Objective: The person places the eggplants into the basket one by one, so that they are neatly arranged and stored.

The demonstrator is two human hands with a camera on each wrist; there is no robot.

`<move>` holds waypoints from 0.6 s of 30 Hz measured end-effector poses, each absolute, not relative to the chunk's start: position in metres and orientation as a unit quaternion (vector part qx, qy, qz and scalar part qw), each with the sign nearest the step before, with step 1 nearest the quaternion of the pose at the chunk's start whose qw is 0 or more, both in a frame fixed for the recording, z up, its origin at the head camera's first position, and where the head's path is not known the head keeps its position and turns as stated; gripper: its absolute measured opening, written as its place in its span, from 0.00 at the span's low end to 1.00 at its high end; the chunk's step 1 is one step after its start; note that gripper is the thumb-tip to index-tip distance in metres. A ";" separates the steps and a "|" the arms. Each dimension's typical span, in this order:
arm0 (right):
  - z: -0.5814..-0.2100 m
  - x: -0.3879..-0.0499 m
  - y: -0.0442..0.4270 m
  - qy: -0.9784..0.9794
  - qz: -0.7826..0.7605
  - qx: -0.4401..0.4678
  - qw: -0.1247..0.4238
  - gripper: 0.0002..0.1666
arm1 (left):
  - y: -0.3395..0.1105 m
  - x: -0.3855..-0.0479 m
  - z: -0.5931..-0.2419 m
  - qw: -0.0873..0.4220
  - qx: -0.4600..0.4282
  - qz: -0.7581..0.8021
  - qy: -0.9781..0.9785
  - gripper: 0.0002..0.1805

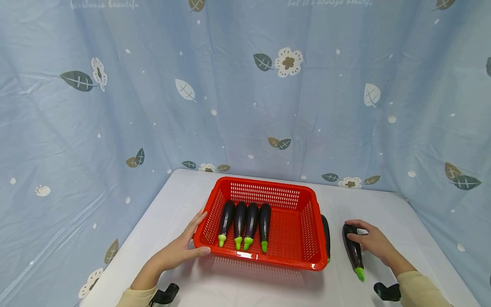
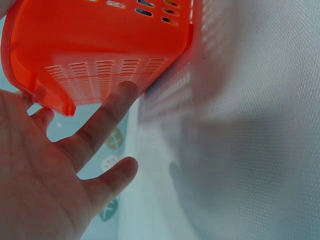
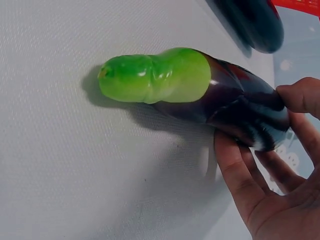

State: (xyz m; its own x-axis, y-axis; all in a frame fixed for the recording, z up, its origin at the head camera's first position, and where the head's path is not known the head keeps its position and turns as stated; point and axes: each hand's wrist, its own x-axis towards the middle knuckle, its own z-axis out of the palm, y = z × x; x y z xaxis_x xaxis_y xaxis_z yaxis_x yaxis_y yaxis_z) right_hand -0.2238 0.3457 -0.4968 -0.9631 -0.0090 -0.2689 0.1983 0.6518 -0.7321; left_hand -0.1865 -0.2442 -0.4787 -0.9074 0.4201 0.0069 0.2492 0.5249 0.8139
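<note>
A red plastic basket point(image 1: 285, 260) with slotted walls stands on the table, and several dark purple eggplants point(image 1: 251, 219) lie side by side in its left half, green stems toward me. My left hand point(image 1: 182, 251) rests against the basket's left front corner; in the left wrist view its fingers point(image 2: 100, 127) are spread and fairly straight along the outer wall. To the right of the basket, my right hand point(image 1: 374, 241) holds the upper end of another eggplant point(image 1: 352, 251) between thumb and fingers. Its green stem point(image 3: 155, 77) points away from the palm, close to the tabletop.
One more eggplant point(image 1: 326, 234) lies just outside the basket's right wall, partly hidden by the rim. The table has a white cloth point(image 1: 230, 290). A blue curtain point(image 1: 238, 85) with leaves and flowers hangs behind and at both sides.
</note>
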 end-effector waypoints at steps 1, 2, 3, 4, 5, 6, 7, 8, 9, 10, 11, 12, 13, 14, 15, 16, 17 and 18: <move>-0.497 -0.224 0.345 0.900 -0.415 0.053 0.125 0.36 | -0.244 -0.187 -0.479 0.095 0.193 0.446 0.869 0.55; -0.496 -0.224 0.345 0.900 -0.415 0.053 0.124 0.36 | -0.244 -0.187 -0.479 0.095 0.192 0.445 0.869 0.55; -0.496 -0.224 0.345 0.899 -0.416 0.054 0.124 0.36 | -0.244 -0.187 -0.479 0.095 0.191 0.444 0.870 0.55; -0.496 -0.223 0.345 0.899 -0.416 0.054 0.124 0.36 | -0.244 -0.187 -0.479 0.096 0.191 0.443 0.871 0.55; -0.496 -0.223 0.345 0.899 -0.417 0.055 0.124 0.36 | -0.244 -0.187 -0.479 0.097 0.190 0.442 0.871 0.55; -0.497 -0.223 0.345 0.898 -0.418 0.055 0.124 0.36 | -0.244 -0.187 -0.480 0.097 0.190 0.441 0.872 0.55; -0.497 -0.223 0.344 0.898 -0.418 0.055 0.124 0.36 | -0.244 -0.187 -0.480 0.098 0.189 0.440 0.872 0.55; -0.497 -0.222 0.344 0.898 -0.418 0.054 0.124 0.36 | -0.244 -0.187 -0.480 0.098 0.189 0.440 0.872 0.54; -0.497 -0.222 0.344 0.898 -0.419 0.054 0.124 0.36 | -0.244 -0.187 -0.480 0.098 0.188 0.440 0.872 0.54; -0.497 -0.222 0.344 0.898 -0.419 0.054 0.124 0.36 | -0.244 -0.187 -0.480 0.099 0.188 0.440 0.872 0.55; -0.497 -0.222 0.344 0.898 -0.419 0.054 0.124 0.36 | -0.244 -0.187 -0.480 0.099 0.188 0.440 0.872 0.55; -0.497 -0.223 0.343 0.898 -0.418 0.055 0.125 0.36 | -0.244 -0.187 -0.480 0.099 0.188 0.440 0.873 0.55; -0.496 -0.223 0.343 0.898 -0.418 0.054 0.125 0.36 | -0.244 -0.187 -0.480 0.099 0.188 0.440 0.873 0.55; -0.496 -0.223 0.342 0.898 -0.418 0.054 0.124 0.36 | -0.244 -0.187 -0.480 0.099 0.188 0.440 0.873 0.55; -0.495 -0.223 0.342 0.898 -0.419 0.053 0.124 0.36 | -0.244 -0.187 -0.480 0.099 0.188 0.440 0.873 0.55; -0.494 -0.223 0.341 0.898 -0.419 0.053 0.122 0.36 | -0.244 -0.187 -0.480 0.099 0.188 0.440 0.873 0.55; -0.494 -0.223 0.340 0.898 -0.420 0.051 0.120 0.36 | -0.244 -0.187 -0.479 0.098 0.188 0.440 0.873 0.55; -0.493 -0.223 0.339 0.898 -0.420 0.050 0.119 0.36 | -0.244 -0.187 -0.479 0.098 0.188 0.439 0.873 0.55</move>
